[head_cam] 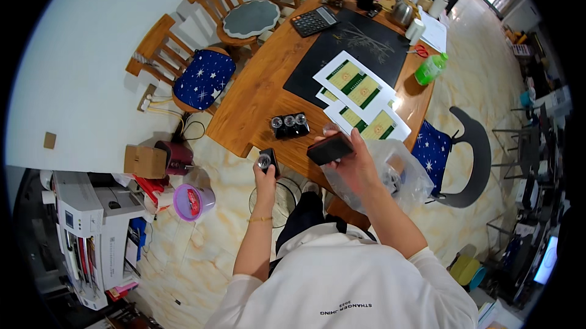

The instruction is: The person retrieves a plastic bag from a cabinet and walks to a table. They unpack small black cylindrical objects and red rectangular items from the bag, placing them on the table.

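Observation:
My left hand (265, 177) grips a small black block with a clear round knob (264, 161) just off the table's near edge. In my right hand (358, 164) is a similar black block (330, 148), its flat dark face turned up and a clear knob showing behind it. Three more black blocks with clear knobs (289, 126) stand side by side on the wooden table (256, 95). Beyond my right hand lie overlapping printed sheets (355, 86) in green and yellow. A clear plastic bag (412, 178) hangs beside my right forearm, its contents only partly visible.
A dark mat (311, 65), a calculator (314, 21), red-handled scissors (419, 51) and a green bottle (431, 69) are on the table. Chairs with star-patterned cushions (203, 79) flank it. On the floor at left are a purple bin (181, 207) and a large printer (80, 205).

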A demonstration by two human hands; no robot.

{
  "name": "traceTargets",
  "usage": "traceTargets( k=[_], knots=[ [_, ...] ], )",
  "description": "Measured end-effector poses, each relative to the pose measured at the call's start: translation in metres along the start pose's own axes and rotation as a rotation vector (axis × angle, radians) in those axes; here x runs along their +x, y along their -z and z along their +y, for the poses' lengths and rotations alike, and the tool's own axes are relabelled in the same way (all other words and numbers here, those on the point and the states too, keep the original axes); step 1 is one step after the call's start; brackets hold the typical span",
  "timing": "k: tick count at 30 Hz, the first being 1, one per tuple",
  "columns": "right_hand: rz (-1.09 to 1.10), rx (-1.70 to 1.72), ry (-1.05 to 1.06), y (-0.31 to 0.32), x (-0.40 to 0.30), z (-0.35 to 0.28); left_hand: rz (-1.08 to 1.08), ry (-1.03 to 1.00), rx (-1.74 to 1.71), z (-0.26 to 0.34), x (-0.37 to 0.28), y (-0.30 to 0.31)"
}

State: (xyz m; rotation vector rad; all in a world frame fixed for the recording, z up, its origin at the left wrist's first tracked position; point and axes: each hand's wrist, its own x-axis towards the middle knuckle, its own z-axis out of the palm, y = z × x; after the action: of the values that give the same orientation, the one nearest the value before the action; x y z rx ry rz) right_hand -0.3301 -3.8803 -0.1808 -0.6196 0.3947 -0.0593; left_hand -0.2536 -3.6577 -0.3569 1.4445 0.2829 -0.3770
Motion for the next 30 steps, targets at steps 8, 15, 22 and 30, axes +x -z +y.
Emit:
traceTargets(
  k=[8, 15, 22, 30],
  knots=[
    [0.556, -0.570, 0.162, 0.075, 0.132, 0.071, 0.179, 0.064, 0.155, -0.036, 0.131, -0.014],
    [0.395, -1.675, 0.624, 0.135, 0.206, 0.101, 0.140, 0.047, 0.247, -0.074, 0.177, -0.005],
    [0.140, -1.604, 0.453, 0.156, 0.211, 0.132, 0.077, -0.214, 0.720, -0.064, 0.169, -0.005],
    [0.052, -1.456, 0.442, 0.127, 0.226, 0.167, -0.007, -0.400, 0.840, -0.024, 0.224, 0.013]
  ],
)
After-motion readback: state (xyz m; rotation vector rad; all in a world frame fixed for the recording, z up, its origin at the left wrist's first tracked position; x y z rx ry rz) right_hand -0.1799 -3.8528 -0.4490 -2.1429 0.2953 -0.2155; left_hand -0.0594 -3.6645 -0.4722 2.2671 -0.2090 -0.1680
